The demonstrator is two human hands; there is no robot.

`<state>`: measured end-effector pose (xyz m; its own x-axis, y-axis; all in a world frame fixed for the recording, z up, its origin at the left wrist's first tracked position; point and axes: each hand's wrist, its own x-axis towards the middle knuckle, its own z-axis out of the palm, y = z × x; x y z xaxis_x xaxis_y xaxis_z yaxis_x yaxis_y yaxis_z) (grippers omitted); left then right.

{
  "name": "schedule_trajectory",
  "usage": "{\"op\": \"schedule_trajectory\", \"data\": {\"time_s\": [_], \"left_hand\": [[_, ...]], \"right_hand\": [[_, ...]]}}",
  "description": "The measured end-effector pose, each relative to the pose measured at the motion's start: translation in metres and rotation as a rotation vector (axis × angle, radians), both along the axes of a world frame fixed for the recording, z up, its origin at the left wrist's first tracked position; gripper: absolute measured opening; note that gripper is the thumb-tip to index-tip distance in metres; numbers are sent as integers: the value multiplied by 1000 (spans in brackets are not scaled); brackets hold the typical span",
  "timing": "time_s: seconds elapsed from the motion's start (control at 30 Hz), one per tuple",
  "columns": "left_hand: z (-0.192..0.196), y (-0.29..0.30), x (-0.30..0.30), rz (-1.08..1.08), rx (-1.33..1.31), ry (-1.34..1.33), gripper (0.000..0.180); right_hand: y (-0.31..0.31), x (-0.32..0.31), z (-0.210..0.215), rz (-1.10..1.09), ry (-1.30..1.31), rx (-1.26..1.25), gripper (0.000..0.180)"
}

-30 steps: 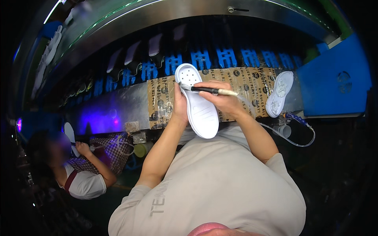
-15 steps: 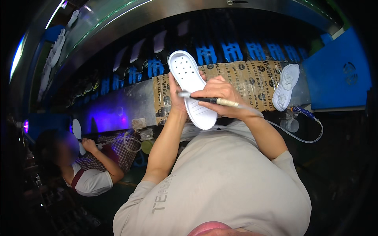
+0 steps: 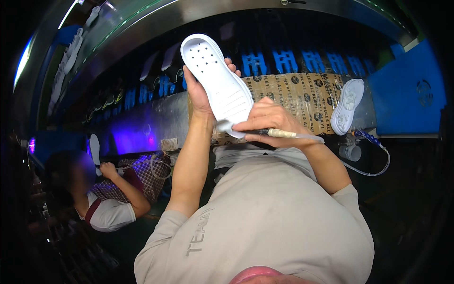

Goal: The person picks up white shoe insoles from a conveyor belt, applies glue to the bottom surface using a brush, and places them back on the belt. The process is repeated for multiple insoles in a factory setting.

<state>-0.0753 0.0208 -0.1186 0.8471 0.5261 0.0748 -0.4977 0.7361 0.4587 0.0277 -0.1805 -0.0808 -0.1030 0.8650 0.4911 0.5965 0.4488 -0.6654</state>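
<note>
A white shoe sole [image 3: 224,90] with small dark holes at its far end and ridged lines toward its near end lies tilted in my left hand [image 3: 199,97]. The thumb and fingertips of that hand grip its two sides. My right hand [image 3: 274,118] is closed round a brush [image 3: 283,134] with a dark and cream handle, and a clear tube runs from its back end. The blurred brush head reaches the near end of the sole, at its left edge. To the right rests a second white sole [image 3: 347,106] with whitish lumps in it.
Printed brown cardboard [image 3: 300,102] covers part of the metal bench. Blue holders [image 3: 283,61] line a conveyor behind it. A blue machine panel [image 3: 406,94] stands right, near a clear cup [image 3: 350,152]. At left a co-worker [image 3: 113,215] holds another white sole [image 3: 95,149].
My left hand has moved the sole up and to the left. The brush has passed from the sole's middle to its near end.
</note>
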Motion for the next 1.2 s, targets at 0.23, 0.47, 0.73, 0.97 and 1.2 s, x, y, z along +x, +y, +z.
{"op": "schedule_trajectory", "data": {"time_s": [0.23,0.47,0.73,0.97,1.2], "left_hand": [[27,22,7,-190,163,-135,95],[55,22,21,-270,459,151,81],[64,12,43,-264,941,822,71],[75,11,49,-522,1249,1017,78],[86,6,48,-635,1434,1074,74]], "right_hand": [[1,7,5,32,31,-95,28],[2,13,9,-43,-102,-78,32],[2,15,8,-31,-138,-15,31],[-2,22,13,-58,-126,14,31],[-9,33,12,-114,-135,-30,34]]}}
